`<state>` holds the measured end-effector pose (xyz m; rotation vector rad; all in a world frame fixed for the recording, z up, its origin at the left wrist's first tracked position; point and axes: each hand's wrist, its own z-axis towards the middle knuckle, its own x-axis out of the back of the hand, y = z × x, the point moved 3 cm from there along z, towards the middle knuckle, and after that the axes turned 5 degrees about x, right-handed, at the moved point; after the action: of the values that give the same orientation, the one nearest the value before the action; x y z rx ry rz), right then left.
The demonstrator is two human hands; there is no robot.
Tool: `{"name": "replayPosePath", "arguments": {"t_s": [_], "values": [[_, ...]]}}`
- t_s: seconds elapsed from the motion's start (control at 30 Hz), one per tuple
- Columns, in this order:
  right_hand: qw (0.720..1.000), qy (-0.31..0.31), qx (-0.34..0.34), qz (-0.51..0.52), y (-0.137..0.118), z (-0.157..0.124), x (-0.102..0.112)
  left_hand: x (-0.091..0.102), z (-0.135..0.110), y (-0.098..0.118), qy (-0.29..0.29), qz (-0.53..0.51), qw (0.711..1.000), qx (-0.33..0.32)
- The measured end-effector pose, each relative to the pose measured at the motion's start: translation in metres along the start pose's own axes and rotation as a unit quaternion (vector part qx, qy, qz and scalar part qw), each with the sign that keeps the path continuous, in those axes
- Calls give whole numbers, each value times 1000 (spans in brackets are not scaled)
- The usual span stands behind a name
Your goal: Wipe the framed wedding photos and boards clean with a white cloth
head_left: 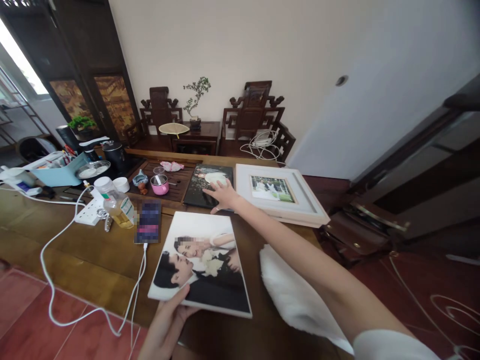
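My left hand (173, 311) grips the near edge of a photo panel (210, 265), thumb on top and fingers underneath. The panel shows a couple in wedding clothes and is tilted toward me above the table. My right hand (224, 195) reaches forward with spread fingers over a darker photo panel (197, 187), which lies flat. A pale patch (217, 177) shows by those fingertips; whether it is printed or a separate thing I cannot tell. To its right lies a white framed photo (273, 190). A crumpled white cloth or soft wrap (288, 295) lies under my right forearm.
On the wooden table (101, 270) stand a bottle of yellowish liquid (122, 210), a phone (148, 222) on a white cable, a power strip (90, 212) and a pink cup (160, 185). A tea tray (178, 192) and a blue bin (62, 170) are farther back. Dark chairs (255, 115) stand beyond.
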<state>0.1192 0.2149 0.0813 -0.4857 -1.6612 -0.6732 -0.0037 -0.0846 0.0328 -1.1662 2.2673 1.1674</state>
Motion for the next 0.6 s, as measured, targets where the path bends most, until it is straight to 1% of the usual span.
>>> {"name": "replayPosePath", "arguments": {"t_s": [0.03,0.1,0.2,0.3,0.37,0.43,0.5,0.6], "values": [[1000,-24,0,1,3,4,-3,-2,0,1,-6,-1,1000,-13],[999,-44,20,-3,7,8,-8,-4,1,1,-13,2,999,-40],[997,-40,56,-25,7,8,-7,-6,2,1,-10,10,997,-75],[996,-33,75,-29,3,6,2,-8,5,-2,11,26,992,-120],[996,-6,85,-34,0,4,15,-10,8,-3,26,42,988,-147],[995,37,85,-42,-1,1,30,-13,12,-3,33,63,985,-156],[994,81,68,-40,2,-1,44,-17,16,0,36,92,984,-148],[992,117,31,-24,11,-5,59,-25,25,10,41,142,980,-130]]}}
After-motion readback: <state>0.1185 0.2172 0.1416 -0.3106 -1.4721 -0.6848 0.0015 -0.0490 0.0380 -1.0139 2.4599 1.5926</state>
